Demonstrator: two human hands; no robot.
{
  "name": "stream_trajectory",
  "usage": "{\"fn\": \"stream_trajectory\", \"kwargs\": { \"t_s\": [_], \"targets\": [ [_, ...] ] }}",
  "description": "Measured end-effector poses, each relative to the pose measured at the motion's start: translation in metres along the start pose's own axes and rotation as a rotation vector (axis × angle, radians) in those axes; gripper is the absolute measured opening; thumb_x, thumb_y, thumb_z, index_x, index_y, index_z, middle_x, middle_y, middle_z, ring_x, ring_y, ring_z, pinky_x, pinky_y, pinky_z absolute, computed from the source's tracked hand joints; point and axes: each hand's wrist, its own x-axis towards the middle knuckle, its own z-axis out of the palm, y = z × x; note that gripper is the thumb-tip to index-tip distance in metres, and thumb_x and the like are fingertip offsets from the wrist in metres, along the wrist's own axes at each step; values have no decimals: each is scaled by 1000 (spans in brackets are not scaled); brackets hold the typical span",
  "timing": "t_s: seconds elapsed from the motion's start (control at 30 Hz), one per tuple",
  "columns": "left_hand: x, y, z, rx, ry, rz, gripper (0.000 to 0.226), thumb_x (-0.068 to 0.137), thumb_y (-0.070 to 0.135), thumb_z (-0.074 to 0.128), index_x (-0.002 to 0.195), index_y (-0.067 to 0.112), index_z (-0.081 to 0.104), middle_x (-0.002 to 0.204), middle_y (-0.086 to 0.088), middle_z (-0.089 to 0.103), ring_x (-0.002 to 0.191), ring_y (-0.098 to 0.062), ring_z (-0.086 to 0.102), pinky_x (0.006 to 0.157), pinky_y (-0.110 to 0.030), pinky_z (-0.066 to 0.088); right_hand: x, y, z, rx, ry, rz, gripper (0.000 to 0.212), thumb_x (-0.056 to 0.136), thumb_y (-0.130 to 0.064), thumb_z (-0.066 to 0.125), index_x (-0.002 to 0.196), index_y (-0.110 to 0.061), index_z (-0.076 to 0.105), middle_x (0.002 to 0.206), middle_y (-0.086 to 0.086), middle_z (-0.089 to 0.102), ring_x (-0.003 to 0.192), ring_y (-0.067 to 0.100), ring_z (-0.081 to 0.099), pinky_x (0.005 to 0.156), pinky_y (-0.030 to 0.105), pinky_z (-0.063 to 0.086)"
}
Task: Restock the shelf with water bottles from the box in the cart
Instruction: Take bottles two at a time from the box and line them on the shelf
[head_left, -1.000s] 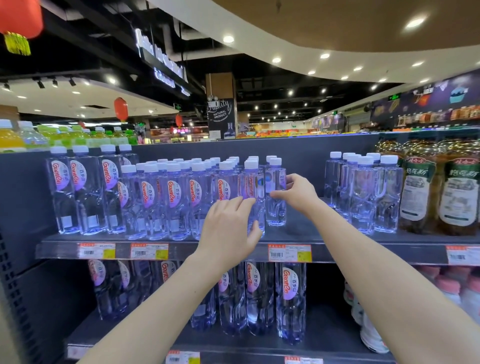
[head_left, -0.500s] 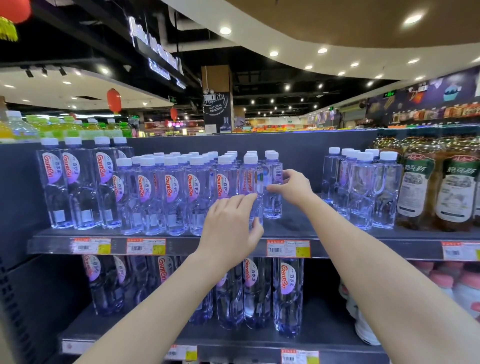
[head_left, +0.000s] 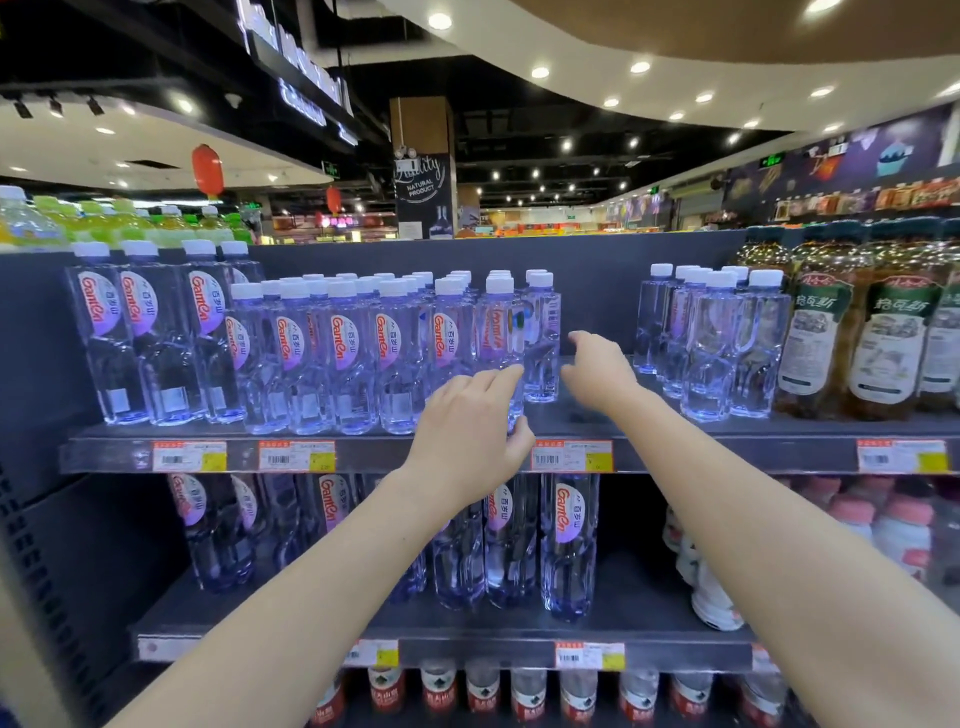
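Several clear Ganten water bottles (head_left: 343, 353) with white caps stand in rows on the dark upper shelf (head_left: 363, 457). My left hand (head_left: 467, 431) grips the lower part of the front bottle (head_left: 496, 332) at the right end of the rows, thumb on one side and fingers on the other. Behind it stands another bottle (head_left: 541, 338). My right hand (head_left: 597, 369) hovers just to the right of that bottle, fingers relaxed and holding nothing. The box and cart are out of view.
Right of my right hand is a bare stretch of shelf, then another cluster of water bottles (head_left: 711, 343) and brown drink bottles (head_left: 883, 332). Taller Ganten bottles (head_left: 145, 332) stand at the far left. More water bottles (head_left: 566, 540) fill the shelf below.
My right hand has let go of the rear bottle and drawn back to the right. My left hand keeps its hold on the front bottle.
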Motion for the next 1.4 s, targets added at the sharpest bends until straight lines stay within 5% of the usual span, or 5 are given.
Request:
{"fn": "stream_trajectory", "kwargs": {
  "t_s": [0.27,0.53,1.03,1.27,1.4],
  "targets": [
    [-17,24,24,-66,-121,52,66,98,36,54,157,12,38,144,-9,58,128,-33,54,108,-42,40,-99,22,-28,-91,161,-146,55,98,-4,48,152,-12,48,159,3,45,151,21,35,120,37,31],
    [-46,122,61,-126,-242,220,67,93,42,50,152,11,41,136,-13,62,121,-38,58,100,-44,46,-215,106,-93,-353,33,47,59,95,-13,52,154,-15,47,159,4,46,146,23,43,115,35,37],
    [-161,492,57,-162,-323,551,56,99,44,50,145,13,47,132,-13,62,113,-34,61,90,-42,49,-517,325,-291,-501,-206,551,55,103,-28,51,155,-16,40,154,7,47,130,30,56,95,46,57],
    [-203,632,87,-147,-427,636,49,100,47,49,136,14,51,120,-11,64,109,-35,62,88,-42,49,-629,424,-363,-486,-130,729,11,97,-22,50,102,-15,56,102,6,62,96,32,64,75,41,57],
    [-202,684,129,-82,-491,651,43,101,45,46,129,14,50,116,-12,63,105,-35,61,80,-40,45,-655,489,-370,-471,-118,805,39,96,-18,49,133,-12,57,129,10,63,110,33,63,77,38,53]
  ]
}}
